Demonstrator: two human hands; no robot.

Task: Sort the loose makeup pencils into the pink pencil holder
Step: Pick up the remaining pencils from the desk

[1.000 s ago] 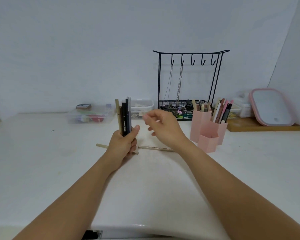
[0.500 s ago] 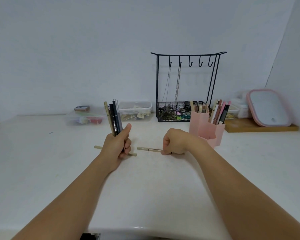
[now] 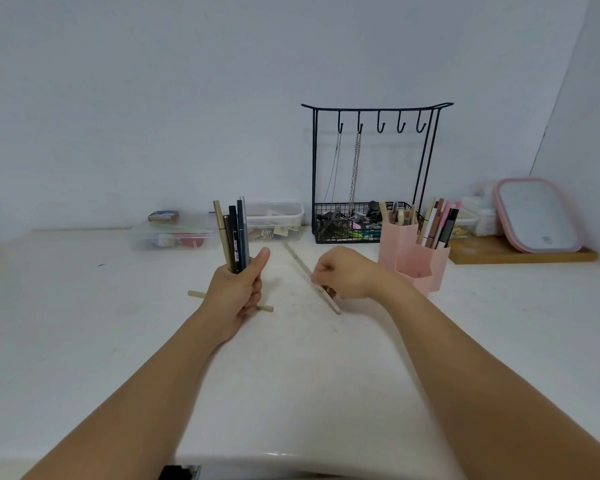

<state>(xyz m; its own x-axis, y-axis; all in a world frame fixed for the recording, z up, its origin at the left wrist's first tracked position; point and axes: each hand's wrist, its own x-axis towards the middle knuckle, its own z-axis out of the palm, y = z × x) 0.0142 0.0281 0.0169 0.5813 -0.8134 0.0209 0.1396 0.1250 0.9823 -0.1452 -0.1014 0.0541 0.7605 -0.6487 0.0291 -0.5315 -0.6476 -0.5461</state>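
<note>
Two hands work beside the pink holder point(image 3: 414, 261): left hand point(image 3: 238, 289) grips a pencil bundle point(image 3: 234, 233); right hand point(image 3: 343, 271) pinches a blurred pencil point(image 3: 326, 296), best tipped upright before insertion.

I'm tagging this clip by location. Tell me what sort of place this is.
Probably a home vanity or dressing table. A black wire jewelry stand with hanging chains, a pink pencil holder full of makeup pencils, and a pink-framed mirror leaning at the wall stand on the white tabletop.
</note>
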